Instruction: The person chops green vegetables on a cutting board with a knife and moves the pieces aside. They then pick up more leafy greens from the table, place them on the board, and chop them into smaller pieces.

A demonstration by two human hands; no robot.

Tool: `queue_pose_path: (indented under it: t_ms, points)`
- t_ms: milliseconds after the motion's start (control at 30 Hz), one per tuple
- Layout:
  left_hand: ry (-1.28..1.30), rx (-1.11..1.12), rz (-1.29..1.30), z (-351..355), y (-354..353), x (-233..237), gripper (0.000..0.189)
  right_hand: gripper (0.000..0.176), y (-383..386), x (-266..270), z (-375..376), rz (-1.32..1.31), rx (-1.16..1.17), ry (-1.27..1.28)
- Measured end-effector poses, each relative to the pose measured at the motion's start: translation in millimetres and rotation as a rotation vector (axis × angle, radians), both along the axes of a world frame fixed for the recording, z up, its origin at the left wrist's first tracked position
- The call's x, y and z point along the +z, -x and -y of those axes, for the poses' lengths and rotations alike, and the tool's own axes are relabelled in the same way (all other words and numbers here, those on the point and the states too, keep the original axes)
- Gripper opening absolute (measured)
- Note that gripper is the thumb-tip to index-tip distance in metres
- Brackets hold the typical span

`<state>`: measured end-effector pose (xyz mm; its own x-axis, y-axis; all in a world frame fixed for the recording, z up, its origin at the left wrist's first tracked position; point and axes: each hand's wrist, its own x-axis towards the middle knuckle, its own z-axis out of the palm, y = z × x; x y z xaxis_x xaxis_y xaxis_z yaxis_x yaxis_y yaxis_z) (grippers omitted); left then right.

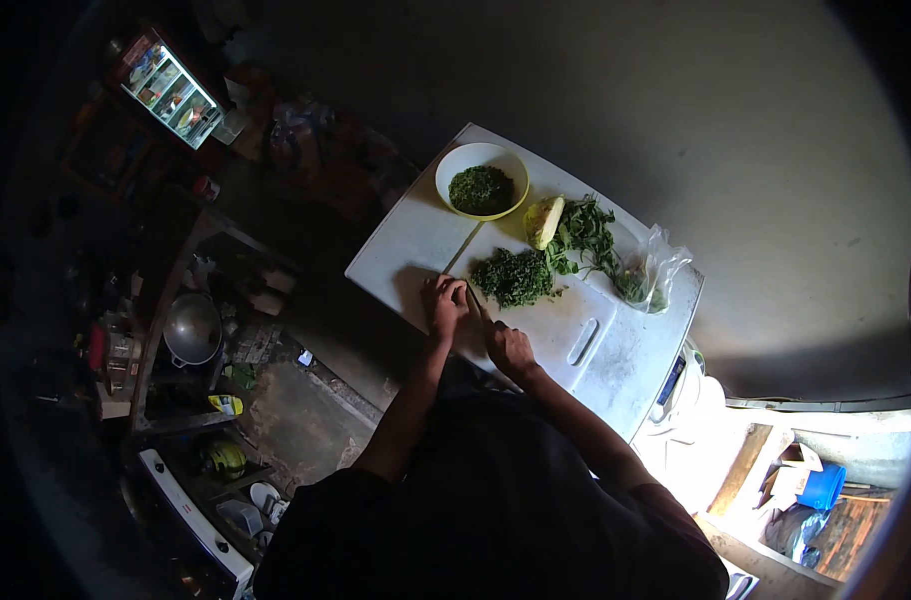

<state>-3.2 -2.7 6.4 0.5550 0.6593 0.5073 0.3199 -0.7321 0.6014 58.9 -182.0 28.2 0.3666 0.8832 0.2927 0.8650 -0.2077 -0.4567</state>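
My right hand [511,347] is closed around the handle of a knife [478,304], whose blade points up and left toward my other hand. At the blade's far end is my left hand [446,303], its fingers curled; whether they grip the blade or something small I cannot make out. Both hands are over the near side of a white cutting board [546,345]. Just beyond the knife lies a pile of chopped green leaves [517,277]. Whole leafy greens [584,232] and a pale yellow-white vegetable [544,222] lie behind the pile.
A white and yellow bowl [517,166] of chopped greens stands at the back of the white table [401,240]. A clear plastic bag [662,262] with greens lies at the right. A metal pot [193,330] stands on the left shelf, and a lit display fridge [173,95] is farther back.
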Motion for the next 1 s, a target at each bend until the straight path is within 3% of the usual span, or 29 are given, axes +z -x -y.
queue_pose_path:
  t_ms: [67, 100, 167, 267, 367, 500, 600, 667, 767, 867, 1000]
  points:
    - [-0.013, 0.014, 0.040, -1, -2, -7, 0.005, 0.026, -7, -38, -6, 0.002, -0.021, -0.142]
    - [-0.016, 0.013, 0.040, -2, -2, -7, 0.005, 0.026, -9, -39, -10, 0.002, -0.022, -0.144]
    - [-0.054, 0.032, 0.055, -3, -2, -7, 0.006, 0.017, -12, -41, -16, -0.139, -0.056, 0.075]
    - [-0.105, 0.026, 0.041, -5, -1, -6, 0.009, 0.017, -4, -15, -11, -0.277, -0.064, 0.153]
    - [-0.075, 0.018, 0.036, 3, 1, 7, 0.010, 0.017, -1, 0, 2, -0.165, -0.013, 0.168]
    - [-0.143, 0.026, 0.051, 4, 0, 11, 0.007, 0.015, -9, -18, 2, -0.178, 0.008, 0.015]
    - [-0.070, 0.027, 0.016, 5, 3, 14, 0.006, 0.011, -9, -24, -1, -0.024, 0.018, 0.019]
    - [-0.144, 0.053, 0.033, 6, 1, 14, 0.005, 0.060, -9, -25, -1, 0.245, -0.037, -0.216]
    - [-0.055, 0.061, 0.098, 5, 0, 0, 0.004, 0.056, -9, -4, -2, 0.076, -0.021, -0.030]
    - [-0.036, 0.003, 0.079, 0, 2, -1, 0.005, 0.061, -7, 10, -1, -0.044, -0.023, -0.005]
    - [0.009, 0.001, 0.128, 4, 1, 7, 0.005, 0.059, -4, 18, 1, -0.037, -0.014, 0.026]
